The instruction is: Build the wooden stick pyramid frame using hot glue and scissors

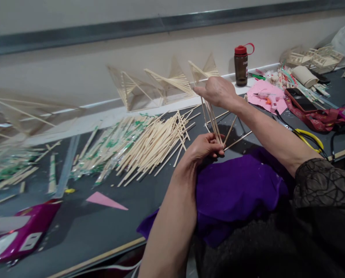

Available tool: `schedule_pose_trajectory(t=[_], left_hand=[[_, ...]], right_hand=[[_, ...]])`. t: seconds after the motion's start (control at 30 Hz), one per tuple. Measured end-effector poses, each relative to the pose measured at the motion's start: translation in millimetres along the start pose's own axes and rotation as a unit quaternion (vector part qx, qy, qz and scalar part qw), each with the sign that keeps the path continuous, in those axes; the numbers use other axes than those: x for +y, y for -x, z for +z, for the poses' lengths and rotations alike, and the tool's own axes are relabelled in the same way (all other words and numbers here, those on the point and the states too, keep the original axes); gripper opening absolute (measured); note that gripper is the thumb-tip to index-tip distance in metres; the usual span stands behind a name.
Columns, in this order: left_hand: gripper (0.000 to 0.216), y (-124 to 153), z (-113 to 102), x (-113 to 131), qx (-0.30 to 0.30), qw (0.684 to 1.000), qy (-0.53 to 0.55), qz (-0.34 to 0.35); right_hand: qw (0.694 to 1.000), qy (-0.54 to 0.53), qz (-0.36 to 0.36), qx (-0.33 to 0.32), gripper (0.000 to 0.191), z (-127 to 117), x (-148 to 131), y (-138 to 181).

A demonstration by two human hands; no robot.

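Note:
A frame of thin wooden sticks [214, 121] stands upright on the table between my two hands. My left hand [205, 147] pinches its lower end, fingers and thumb closed round the sticks. Over its top my right hand [219, 91] is closed, with the sticks running up beneath it; those fingertips are partly hidden. A few sticks slant outward from the frame near my left hand. Just in front of it lies a purple cloth [239, 185]. To the left spreads a loose pile of wooden sticks [155, 148].
Similar twisted stick models [172, 83] stand along the wall. A brown bottle [241, 67] with a red lid is behind. Rightward lie a pink hot glue gun [269, 99], a phone [300, 99] and yellow-handled scissors [308, 139]. Bagged sticks [111, 144] and a pink paper triangle [107, 200] are left.

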State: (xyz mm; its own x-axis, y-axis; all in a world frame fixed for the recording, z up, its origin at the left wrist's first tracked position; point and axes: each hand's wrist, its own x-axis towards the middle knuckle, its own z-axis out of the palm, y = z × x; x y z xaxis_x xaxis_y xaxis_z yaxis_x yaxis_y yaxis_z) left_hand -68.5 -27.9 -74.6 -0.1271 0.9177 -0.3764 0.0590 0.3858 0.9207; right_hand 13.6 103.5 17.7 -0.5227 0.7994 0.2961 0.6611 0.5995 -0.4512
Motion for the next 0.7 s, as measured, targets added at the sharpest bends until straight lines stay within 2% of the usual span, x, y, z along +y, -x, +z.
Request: schedule_pose_trajectory(t=[0.13, 0.23, 0.43, 0.7], left_hand=[[0.03, 0, 0, -1, -0.005, 1.0, 0.009, 0.001], [0.031, 0, -1, -3, -0.007, 1.0, 0.008, 0.002], [0.032, -1, -3, -4, -0.012, 1.0, 0.012, 0.008], [0.029, 3, 1, 2, -0.001, 1.0, 0.002, -0.001]], right_hand=[[0.996, -0.069, 0.017, -0.06, 0.038, -10, 2, -8], [0.991, -0.076, 0.036, -0.103, 0.03, -12, 3, -17], [0.985, -0.086, 0.044, -0.141, 0.023, -8, 6, -31], [0.986, -0.029, 0.019, -0.16, 0.019, -3, 5, -42]])
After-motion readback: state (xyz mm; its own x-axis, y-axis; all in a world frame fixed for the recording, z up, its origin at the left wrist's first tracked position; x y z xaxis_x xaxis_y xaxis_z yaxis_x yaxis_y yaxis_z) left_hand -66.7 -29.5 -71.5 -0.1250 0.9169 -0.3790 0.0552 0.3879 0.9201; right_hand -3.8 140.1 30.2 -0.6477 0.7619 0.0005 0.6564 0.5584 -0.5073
